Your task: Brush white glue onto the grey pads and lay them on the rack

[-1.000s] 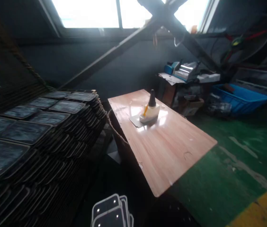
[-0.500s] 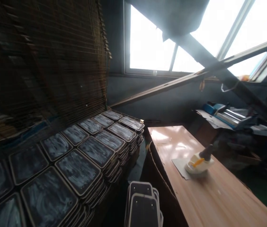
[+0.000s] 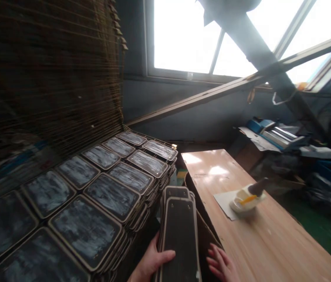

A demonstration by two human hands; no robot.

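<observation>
My left hand [image 3: 150, 260] grips the left edge of a stack of dark, round-cornered boards [image 3: 180, 231] at the bottom middle. Its thumb lies on the top board's face, and its fingers are hidden beside the stack. The boards have pale rims and small holes at their far end. To the right of the stack is my right hand [image 3: 222, 263], its fingers stretched out a little apart from the boards and near the wooden table's edge. Nothing shows in it.
At left, rows of stacked dark panels [image 3: 86, 227] with whitish smears fill a rack beside a raised wire grid [image 3: 51, 78]. A wooden table [image 3: 271, 243] at right bears a cream container [image 3: 243, 201] with a brush on a pale sheet. A slanting beam [image 3: 189, 103] crosses behind.
Both my hands have come into view from below, the left one on the board stack. The stack now reaches higher in the picture, and the whole view has shifted slightly.
</observation>
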